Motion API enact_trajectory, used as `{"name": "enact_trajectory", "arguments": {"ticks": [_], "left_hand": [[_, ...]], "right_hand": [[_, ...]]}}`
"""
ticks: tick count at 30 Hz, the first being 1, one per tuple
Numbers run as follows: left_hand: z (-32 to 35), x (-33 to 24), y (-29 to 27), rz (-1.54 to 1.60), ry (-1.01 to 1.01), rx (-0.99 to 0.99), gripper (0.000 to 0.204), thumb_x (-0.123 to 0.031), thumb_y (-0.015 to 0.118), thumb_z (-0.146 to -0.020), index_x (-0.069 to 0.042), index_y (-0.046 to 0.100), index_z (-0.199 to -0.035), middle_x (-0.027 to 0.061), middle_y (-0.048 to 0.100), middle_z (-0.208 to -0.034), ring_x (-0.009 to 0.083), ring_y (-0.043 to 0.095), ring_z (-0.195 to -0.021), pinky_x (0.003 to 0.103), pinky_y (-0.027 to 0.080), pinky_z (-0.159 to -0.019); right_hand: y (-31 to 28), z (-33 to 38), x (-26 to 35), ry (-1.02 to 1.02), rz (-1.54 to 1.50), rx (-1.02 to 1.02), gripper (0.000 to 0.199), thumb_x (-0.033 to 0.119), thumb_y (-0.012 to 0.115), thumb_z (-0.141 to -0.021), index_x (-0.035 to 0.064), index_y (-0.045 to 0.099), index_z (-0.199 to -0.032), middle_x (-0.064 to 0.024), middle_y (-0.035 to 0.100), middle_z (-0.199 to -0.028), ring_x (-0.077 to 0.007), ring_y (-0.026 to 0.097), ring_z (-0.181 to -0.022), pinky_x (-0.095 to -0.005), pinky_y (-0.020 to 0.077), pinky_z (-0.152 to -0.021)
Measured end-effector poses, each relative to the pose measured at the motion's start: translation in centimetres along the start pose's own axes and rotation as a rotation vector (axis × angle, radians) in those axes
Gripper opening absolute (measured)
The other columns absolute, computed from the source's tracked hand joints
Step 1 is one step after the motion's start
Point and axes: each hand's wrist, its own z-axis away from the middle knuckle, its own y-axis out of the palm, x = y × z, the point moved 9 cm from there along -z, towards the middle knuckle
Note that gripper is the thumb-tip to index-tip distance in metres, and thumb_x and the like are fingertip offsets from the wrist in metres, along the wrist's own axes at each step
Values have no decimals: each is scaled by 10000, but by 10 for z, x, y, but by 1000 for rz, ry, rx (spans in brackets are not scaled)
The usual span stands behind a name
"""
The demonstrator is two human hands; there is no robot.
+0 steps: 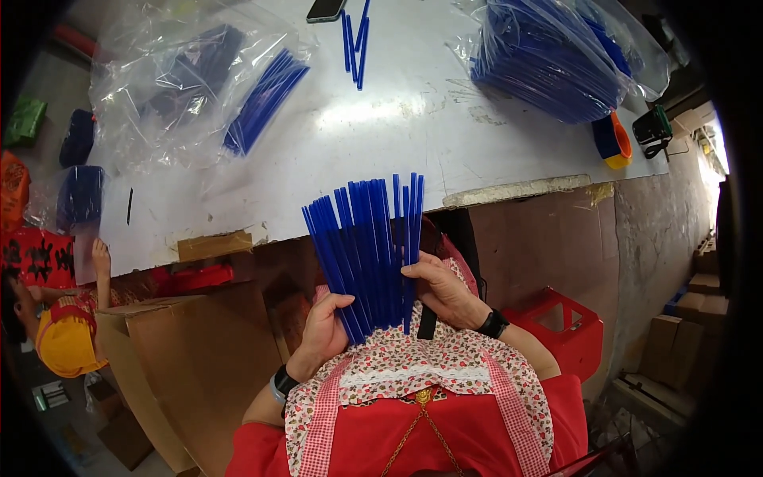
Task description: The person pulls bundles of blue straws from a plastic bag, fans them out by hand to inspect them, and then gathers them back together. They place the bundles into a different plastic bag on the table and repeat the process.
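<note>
A fanned bundle of thin blue plastic sticks [366, 246] stands over my lap, tops spread toward the table edge. My left hand [324, 326] grips its left side low down, thumb across the front. On the other side, my right hand [445, 290] pinches a few sticks that stand slightly apart from the main bundle. The fingers behind the sticks are hidden. A small black strip [427, 323] lies on the flowered apron [413, 354] below my right hand.
The white table [358, 151] holds bagged blue sticks [548, 67], a clear plastic bag [143, 95], a stick pile [266, 102], loose sticks [355, 48], a phone [326, 9] and a tape roll [613, 143]. A cardboard box [199, 374], red stool [568, 330] and another person [67, 342] are nearby.
</note>
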Motion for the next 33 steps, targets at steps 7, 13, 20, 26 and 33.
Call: {"name": "enact_trajectory", "arguments": {"ticks": [7, 13, 20, 26, 33], "left_hand": [[0, -1, 0, -5, 11, 19, 460, -30, 439, -850, 54, 415, -1302, 211, 530, -1266, 317, 553, -1143, 465, 445, -998], [4, -2, 1, -139, 43, -42, 415, -7, 457, -864, 43, 454, -1276, 178, 560, -1234, 273, 578, -1099, 418, 461, -980], [1, -1, -2, 31, 47, 38, 414, -14, 505, -874, 16, 442, -1282, 160, 575, -1213, 252, 590, -1087, 402, 484, -957], [5, -5, 4, -143, 109, -45, 360, -35, 496, -876, 34, 499, -1229, 150, 596, -1173, 229, 597, -1059, 372, 484, -948], [5, -2, -3, -150, 103, -50, 356, -29, 469, -868, 41, 507, -1216, 151, 601, -1162, 223, 607, -1025, 367, 487, -936]], "right_hand": [[-1, -1, -2, 10, -24, -16, 294, 54, 577, -857, 57, 577, -1151, -30, 630, -1076, -123, 584, -1001, -313, 448, -941], [4, 5, 3, 27, -6, -54, 293, 57, 578, -861, 58, 574, -1153, -27, 627, -1074, -121, 580, -993, -317, 451, -933], [0, 3, 0, 33, -3, -59, 299, 58, 584, -859, 61, 569, -1159, -27, 623, -1081, -120, 577, -994, -310, 443, -939], [14, 7, 6, 31, 10, -17, 314, 86, 611, -858, 65, 564, -1167, -26, 621, -1099, -123, 572, -1013, -305, 434, -945], [17, 4, 3, 63, 48, -25, 305, 117, 638, -858, 65, 575, -1152, -25, 625, -1103, -126, 574, -1017, -307, 439, -940]]}}
